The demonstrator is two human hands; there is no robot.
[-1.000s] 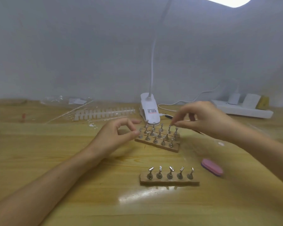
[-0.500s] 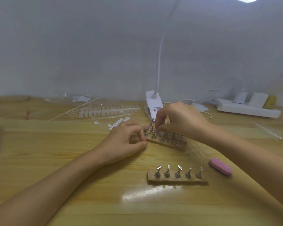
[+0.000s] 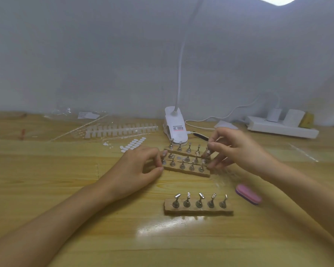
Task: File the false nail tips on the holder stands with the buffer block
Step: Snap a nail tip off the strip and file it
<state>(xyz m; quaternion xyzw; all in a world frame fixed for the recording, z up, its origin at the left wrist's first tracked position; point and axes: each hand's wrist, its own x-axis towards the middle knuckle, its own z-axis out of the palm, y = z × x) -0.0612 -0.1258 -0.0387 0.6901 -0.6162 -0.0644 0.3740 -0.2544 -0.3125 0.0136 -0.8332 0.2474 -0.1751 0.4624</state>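
Since the last frame your right hand (image 3: 239,153) has crossed to pinch the 3 o'clock end of the far holder stands (image 3: 185,170), left hand (image 3: 135,170) pinching 9 o'clock; buffer block (image 3: 249,193) lies untouched at their 4 o'clock, no tips seen mounted, so filing judged unstarted.

White clip lamp (image 3: 175,128) just beyond the gap btw left hand (image 3: 135,170) & right hand (image 3: 239,153), neck rising out of frame. White power strip (image 3: 281,129) w/ plugs well behind right hand, by the wall; white cable (image 3: 245,105) runs btw it & lamp. Sheet of white oval tabs (image 3: 133,144) just beyond left hand. White comb-like strip (image 3: 121,129) + clear plastic wrap (image 3: 81,116) further back. Small red item (image 3: 23,132) far left of left hand. Wood table (image 3: 66,189), grey wall (image 3: 104,54).
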